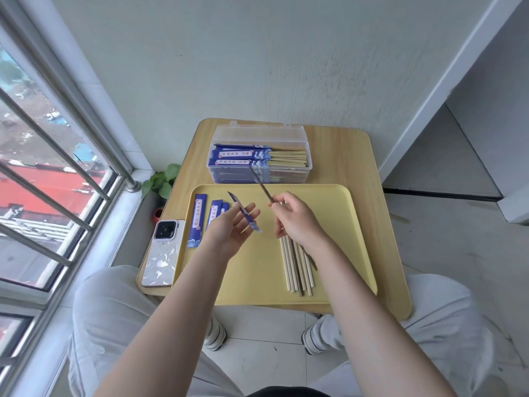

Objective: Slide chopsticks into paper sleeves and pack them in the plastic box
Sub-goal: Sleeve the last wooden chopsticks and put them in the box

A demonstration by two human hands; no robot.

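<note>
Nearest you, your knees flank the small wooden table, and on it sits the yellow tray. On the tray's right half lies a bundle of loose chopsticks, side by side and pointing away from you; about seven or eight, mostly pale with one or two darker ones, though your right forearm covers part of them, so the count is not firm.

Your right hand hovers over the far end of that bundle, its fingers curled and pinching a dark chopstick that slants up and away to the left, its tip reaching the front wall of the box. Your left hand is palm up over the tray's middle, fingers loosely spread, with a blue paper sleeve held between thumb and fingers, tilted on edge. The chopstick and that sleeve are apart.

Left on the tray lie spare sleeves: one alone, then an overlapping pair or three just beside your left hand; you cannot tell exactly how many there. A phone rests face down on the table, touching the tray's left edge.

Farther off, the clear plastic box stands open just behind the tray. Inside, sleeved chopsticks lie stacked crosswise, blue sleeves to the left, bare ends to the right; three rows show on top, more below, blurred.
</note>
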